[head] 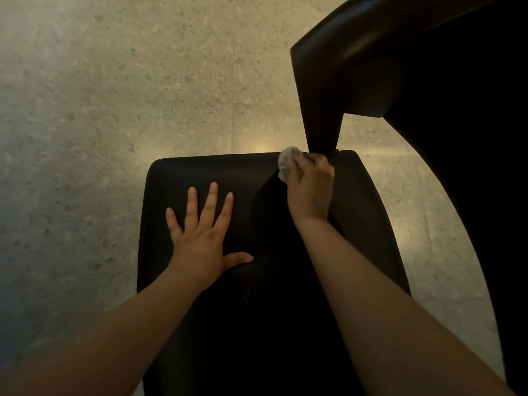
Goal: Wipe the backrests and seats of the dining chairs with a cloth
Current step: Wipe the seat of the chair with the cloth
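A black dining chair seat (200, 172) fills the middle of the head view, seen from above. My left hand (204, 228) lies flat on the seat with fingers spread. My right hand (310, 187) grips a small pale grey cloth (285, 161) and holds it at the seat's far edge. Just above it comes down the dark leg of a dark wooden piece (343, 78), which reaches from the upper right.
A pale speckled tile floor (114, 95) surrounds the chair on the left and beyond it. A large dark curved surface (471, 138) takes up the right side. The lighting is dim.
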{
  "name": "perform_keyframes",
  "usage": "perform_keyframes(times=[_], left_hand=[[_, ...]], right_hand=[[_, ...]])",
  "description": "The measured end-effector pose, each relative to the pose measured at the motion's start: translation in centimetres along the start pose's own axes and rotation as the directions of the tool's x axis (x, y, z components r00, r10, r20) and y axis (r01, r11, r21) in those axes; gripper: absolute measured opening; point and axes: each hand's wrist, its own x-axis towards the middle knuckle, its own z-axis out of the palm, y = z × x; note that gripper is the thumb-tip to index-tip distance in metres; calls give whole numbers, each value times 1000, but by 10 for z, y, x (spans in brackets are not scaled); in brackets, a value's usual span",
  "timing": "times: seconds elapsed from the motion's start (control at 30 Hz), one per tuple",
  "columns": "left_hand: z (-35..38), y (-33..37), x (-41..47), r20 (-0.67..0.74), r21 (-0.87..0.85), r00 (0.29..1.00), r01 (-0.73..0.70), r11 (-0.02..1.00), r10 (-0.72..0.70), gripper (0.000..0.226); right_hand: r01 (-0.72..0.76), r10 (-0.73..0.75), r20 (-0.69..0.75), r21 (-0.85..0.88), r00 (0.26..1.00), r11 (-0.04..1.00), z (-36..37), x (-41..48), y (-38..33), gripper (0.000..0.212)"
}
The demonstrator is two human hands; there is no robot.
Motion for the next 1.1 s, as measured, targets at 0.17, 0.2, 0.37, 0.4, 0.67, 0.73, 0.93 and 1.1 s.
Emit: perform_keyframes(times=[0.17, 0.2, 0.37, 0.4, 0.67, 0.73, 0.93, 1.1], left_hand=[[2, 0, 0, -20, 0, 1000, -3, 1000, 3, 119], [1, 0, 1, -19, -2, 1000, -6, 1000, 6, 119], [1, -1, 0, -22, -17, 1000, -16, 1000, 15, 119], [1, -2, 0, -24, -18, 1000, -18, 1000, 17, 119], [6, -3, 1, -62, -8, 998, -21, 1000, 20, 118], [5, -4, 0, -69, -23, 997, -33, 999, 31, 118], [2, -11, -10, -104, -150, 993, -72, 986, 57, 113], [1, -25, -24, -147, -95, 989, 21, 995, -34, 102]], right_hand=[[21, -20, 108, -4, 994, 1000, -2, -20, 6, 32], [47, -48, 150, 5, 987, 999, -6, -24, 7, 31], [124, -134, 86, 105, 987, 987, -21, -3, 4, 29], [125, -133, 66, 110, 989, 986, -19, 6, 2, 30], [110, -110, 111, -1, 988, 994, 13, -12, -4, 35], [129, -129, 196, 15, 972, 992, 8, -21, -2, 32], [151, -162, 115, 96, 980, 984, -17, -5, -7, 20], [-17, 12, 117, 42, 993, 999, 3, 27, -28, 25]])
